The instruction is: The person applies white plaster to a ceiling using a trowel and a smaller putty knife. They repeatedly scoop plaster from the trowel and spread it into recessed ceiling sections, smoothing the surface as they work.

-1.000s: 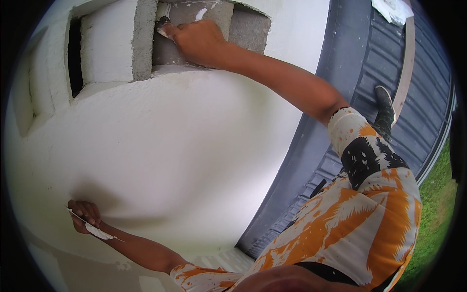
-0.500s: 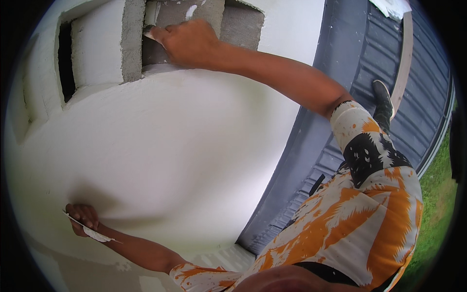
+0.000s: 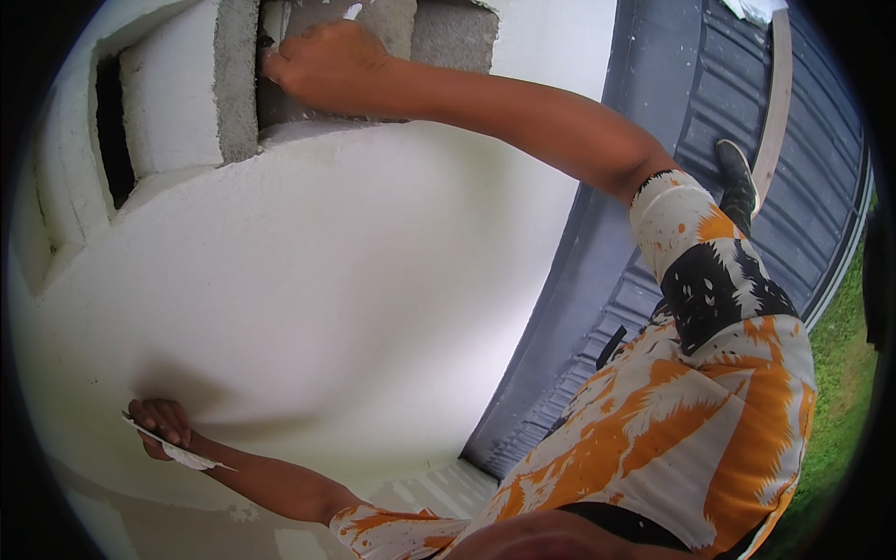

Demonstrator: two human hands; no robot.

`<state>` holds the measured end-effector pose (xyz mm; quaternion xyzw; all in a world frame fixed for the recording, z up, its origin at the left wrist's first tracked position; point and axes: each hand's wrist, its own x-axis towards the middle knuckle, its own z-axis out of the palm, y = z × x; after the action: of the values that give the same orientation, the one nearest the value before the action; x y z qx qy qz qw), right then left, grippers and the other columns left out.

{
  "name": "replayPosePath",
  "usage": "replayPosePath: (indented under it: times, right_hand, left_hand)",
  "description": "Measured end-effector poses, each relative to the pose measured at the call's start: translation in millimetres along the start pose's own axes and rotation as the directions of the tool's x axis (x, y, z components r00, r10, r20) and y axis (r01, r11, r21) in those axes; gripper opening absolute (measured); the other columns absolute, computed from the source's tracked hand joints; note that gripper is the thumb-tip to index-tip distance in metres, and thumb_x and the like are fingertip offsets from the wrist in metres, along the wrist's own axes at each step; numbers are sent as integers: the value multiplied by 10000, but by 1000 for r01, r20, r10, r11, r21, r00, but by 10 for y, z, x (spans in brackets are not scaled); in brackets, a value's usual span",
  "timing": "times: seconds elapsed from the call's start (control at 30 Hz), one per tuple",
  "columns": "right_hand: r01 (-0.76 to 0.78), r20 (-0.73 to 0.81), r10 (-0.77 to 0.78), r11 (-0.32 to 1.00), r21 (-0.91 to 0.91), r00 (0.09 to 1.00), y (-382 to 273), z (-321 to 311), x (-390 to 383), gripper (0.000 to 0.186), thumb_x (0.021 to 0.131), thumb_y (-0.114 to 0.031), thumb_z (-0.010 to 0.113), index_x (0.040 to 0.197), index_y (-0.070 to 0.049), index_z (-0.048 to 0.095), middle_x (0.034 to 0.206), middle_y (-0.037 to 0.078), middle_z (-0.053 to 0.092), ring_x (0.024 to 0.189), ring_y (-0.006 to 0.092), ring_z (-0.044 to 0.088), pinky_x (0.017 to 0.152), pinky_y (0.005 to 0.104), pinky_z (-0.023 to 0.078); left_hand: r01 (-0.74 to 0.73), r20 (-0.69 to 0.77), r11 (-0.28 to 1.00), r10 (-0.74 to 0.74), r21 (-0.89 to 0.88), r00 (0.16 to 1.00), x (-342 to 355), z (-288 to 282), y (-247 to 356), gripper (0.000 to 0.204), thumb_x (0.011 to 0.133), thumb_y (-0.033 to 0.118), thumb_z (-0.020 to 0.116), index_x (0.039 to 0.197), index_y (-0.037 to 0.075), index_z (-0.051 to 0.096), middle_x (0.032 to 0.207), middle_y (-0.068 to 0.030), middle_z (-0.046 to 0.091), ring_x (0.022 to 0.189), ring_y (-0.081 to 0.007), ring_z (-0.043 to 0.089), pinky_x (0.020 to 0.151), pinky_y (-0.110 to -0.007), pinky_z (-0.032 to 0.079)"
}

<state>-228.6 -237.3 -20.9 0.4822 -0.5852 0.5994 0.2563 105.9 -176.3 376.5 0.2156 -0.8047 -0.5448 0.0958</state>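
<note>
My right hand is closed around a small putty knife, whose pale blade shows partly above the fingers. It reaches into a recess in the white wall, close to the rough grey edge of a pillar. Most of the knife's handle is hidden by my fist. Low on the left, my left hand grips a thin flat plate, seen nearly edge-on. White putty clings to the plate's underside. Inside the recess, the grey back surface bears a white smear near my right hand.
A narrow dark slot opens in the wall on the left. Smooth white wall spans between my hands. On the right, a dark ribbed metal roof carries a wooden plank and my shoe; grass lies beyond its edge.
My right hand has moved a little left, closer to the pillar's edge. The whole wall sits slightly higher and farther left in view. My left hand keeps its hold on the plate.
</note>
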Motion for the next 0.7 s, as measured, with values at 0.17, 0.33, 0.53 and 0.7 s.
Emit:
replayPosePath:
  times: [0.17,0.33,0.53,0.7]
  right_hand:
    - [-193,-57,206,965,179,977,7,-70,-198,277,843,-103,580,1107,-70,657,729,71,672,639,229,677,462,364,500]
    - [-230,-34,230,973,5,973,-68,103,-115,331,860,-107,584,1185,-125,646,682,25,648,556,194,631,405,326,450]
    - [-50,26,47,991,123,999,-78,97,-167,319,821,-111,599,1133,-50,625,695,90,675,603,229,672,443,371,500]
    - [-238,-1,240,963,126,971,67,14,5,255,835,-106,586,1081,-50,624,657,105,661,592,243,668,459,399,499]
  left_hand:
    - [-1,-19,1000,1,-14,1000,-44,-24,13,182,988,178,534,976,-2,507,662,-115,601,433,-134,519,359,-236,449]
    - [-11,-15,1000,12,18,1000,-2,13,1,198,987,199,537,967,5,506,634,-106,596,413,-136,506,344,-239,438]
    - [-11,-21,999,12,36,1000,15,20,0,200,990,207,530,959,11,506,627,-102,594,400,-132,492,339,-236,432]
    - [-4,-29,999,5,40,1000,-36,-12,35,201,999,207,511,962,9,507,627,-104,594,402,-135,492,334,-238,429]
